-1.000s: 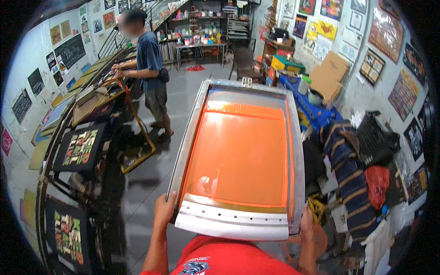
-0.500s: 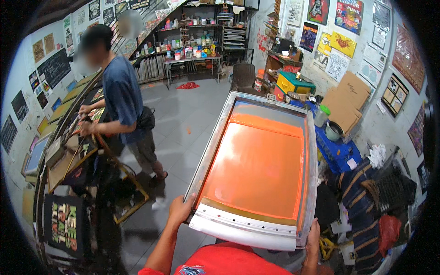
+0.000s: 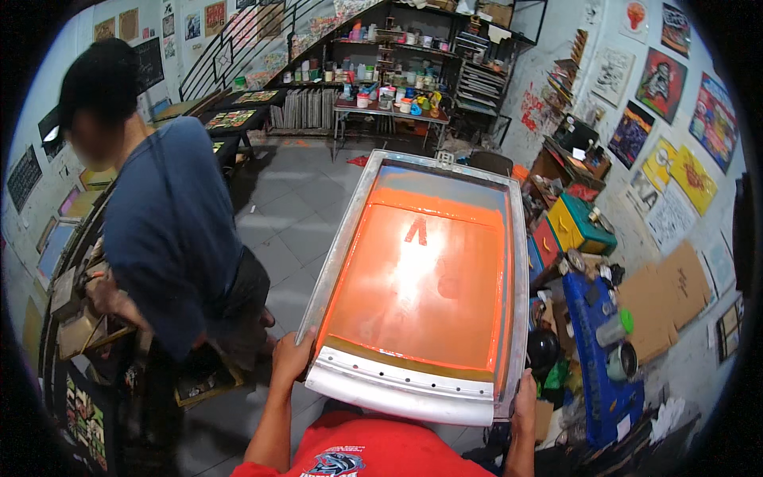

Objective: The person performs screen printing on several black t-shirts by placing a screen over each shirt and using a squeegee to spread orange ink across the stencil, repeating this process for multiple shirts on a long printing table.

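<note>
While the left hand (image 3: 292, 358) grips the left side of a big flat frame (image 3: 344, 238), the right hand (image 3: 524, 397) grips its right side, both close to the near end. The frame is up in the air, in front of a red shirt (image 3: 373, 444). Its shiny orange middle (image 3: 405, 318) fills most of it, and a white strip (image 3: 397, 387) with a row of dark holes lies across the near end. On the left is a person in a blue shirt (image 3: 171, 230). Far back, small pots (image 3: 405, 105) sit on a desk (image 3: 347, 106).
</note>
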Motion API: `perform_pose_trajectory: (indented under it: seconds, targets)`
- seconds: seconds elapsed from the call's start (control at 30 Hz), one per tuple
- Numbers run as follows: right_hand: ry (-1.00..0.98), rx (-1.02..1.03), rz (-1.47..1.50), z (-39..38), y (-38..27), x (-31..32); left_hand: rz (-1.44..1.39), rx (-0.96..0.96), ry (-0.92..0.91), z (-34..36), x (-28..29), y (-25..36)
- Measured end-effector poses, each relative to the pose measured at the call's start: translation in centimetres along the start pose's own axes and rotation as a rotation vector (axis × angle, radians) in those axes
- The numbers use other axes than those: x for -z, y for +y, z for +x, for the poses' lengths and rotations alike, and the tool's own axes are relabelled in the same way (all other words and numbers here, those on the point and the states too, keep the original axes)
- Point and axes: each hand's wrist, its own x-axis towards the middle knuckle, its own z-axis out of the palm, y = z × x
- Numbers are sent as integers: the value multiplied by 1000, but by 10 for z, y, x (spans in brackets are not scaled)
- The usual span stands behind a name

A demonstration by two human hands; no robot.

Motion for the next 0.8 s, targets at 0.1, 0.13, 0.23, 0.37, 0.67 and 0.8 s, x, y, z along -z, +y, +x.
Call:
perform_pose_trajectory:
  seconds: [0.1, 0.13, 0.23, 0.37, 0.67, 0.8]
  targets:
    - [-22, -16, -83, 95, -30, -57, -35, -12, 58, 102, -22, 24]
    - [-32, 3, -54, 132, -29, -72, -42, -25, 68, 141, -30, 32]
    - [35, 72, -27, 222, -33, -97, -150, 28, -8, 239, -54, 62]
    - [52, -2, -18, 306, -95, -172, -320, -53, -109, 357, -59, 117]
    - [-92, -53, -32, 624, -125, -321, -721, 36, -232, 610, -91, 202]
    - [-255, -81, -26, 767, -140, -410, -809, 149, -64, 696, -87, 213]
